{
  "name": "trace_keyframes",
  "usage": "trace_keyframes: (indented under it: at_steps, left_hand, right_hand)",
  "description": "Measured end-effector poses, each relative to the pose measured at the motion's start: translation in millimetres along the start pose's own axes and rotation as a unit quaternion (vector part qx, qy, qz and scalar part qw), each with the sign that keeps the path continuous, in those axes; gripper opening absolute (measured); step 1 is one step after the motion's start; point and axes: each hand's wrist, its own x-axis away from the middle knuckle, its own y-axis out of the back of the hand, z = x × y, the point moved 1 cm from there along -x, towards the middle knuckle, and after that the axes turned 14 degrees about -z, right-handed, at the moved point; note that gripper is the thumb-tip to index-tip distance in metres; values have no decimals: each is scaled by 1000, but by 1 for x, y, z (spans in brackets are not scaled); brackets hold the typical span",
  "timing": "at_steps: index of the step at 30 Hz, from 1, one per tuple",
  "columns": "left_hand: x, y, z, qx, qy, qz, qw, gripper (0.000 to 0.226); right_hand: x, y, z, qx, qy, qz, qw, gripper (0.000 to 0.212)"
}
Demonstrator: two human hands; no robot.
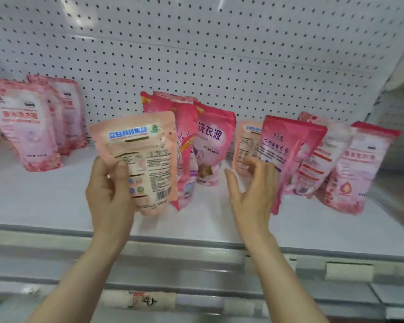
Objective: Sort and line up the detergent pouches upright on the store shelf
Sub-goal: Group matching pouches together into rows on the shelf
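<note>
My left hand [110,194] grips a pale peach detergent pouch [147,157] by its left edge, holding it upright above the white shelf [56,201], back label facing me. My right hand [252,190] hovers with curled, parted fingers in front of a dark pink pouch [289,148] that leans to the right; I cannot tell if it touches it. Behind that stands another peach pouch [245,143]. Several dark pink pouches [210,138] stand in the middle. Two light pink pouches [26,127] stand at the left, and more light pink pouches [357,169] lean at the right.
A white pegboard wall [196,54] backs the shelf. The shelf's front rail [196,259] carries price-label holders, with a lower rail and tag [149,299] beneath. A blurred shelf upright [397,113] bounds the right side.
</note>
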Motion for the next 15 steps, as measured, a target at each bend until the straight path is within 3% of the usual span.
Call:
trace_keyframes:
  at_steps: [2,3,5,8,10,15]
  left_hand:
    - [23,-14,-12,7,-28,-15,999,29]
    - [34,-23,-14,5,-36,-17,999,29]
    - [54,-43,-16,-9,-36,-3,999,28]
    - [81,-73,-9,-39,-5,34,999,20]
    - [94,-88,-3,-57,8,37,998,12]
    - [113,-108,-4,-82,29,15,996,6]
  right_hand:
    - [-16,26,-23,16,-31,-111,993,48]
    - [-24,34,-35,12,-66,-117,991,58]
    - [-37,39,-57,13,-143,-35,989,71]
    - [-43,38,-87,58,-128,103,985,40]
    - [-48,47,-99,74,-117,106,985,26]
    - [-53,88,-125,118,-107,64,985,16]
